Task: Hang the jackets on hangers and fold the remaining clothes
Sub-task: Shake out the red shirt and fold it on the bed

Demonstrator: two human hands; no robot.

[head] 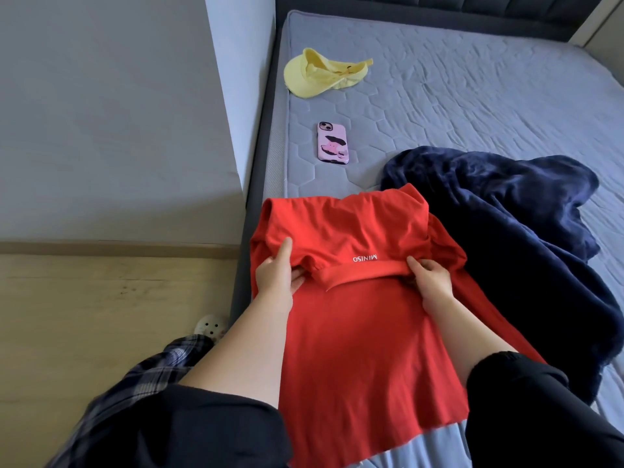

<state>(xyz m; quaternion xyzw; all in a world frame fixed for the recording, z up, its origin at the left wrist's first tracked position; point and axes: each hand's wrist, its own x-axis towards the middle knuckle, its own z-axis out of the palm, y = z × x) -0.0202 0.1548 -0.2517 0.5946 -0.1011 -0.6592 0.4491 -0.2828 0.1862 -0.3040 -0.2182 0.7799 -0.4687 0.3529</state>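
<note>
Red shirt [364, 349] is lying lengthwise away from us on the mattress [472, 96]; we are noting left hand [277, 275] and right hand [432, 280] each pinching its folded-over top, level, either side.

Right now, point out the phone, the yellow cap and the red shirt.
phone [332, 142], head view, middle of its pink case.
yellow cap [300, 78], head view, on the brim.
red shirt [364, 332], head view, flat body below the folded-over part.
</note>
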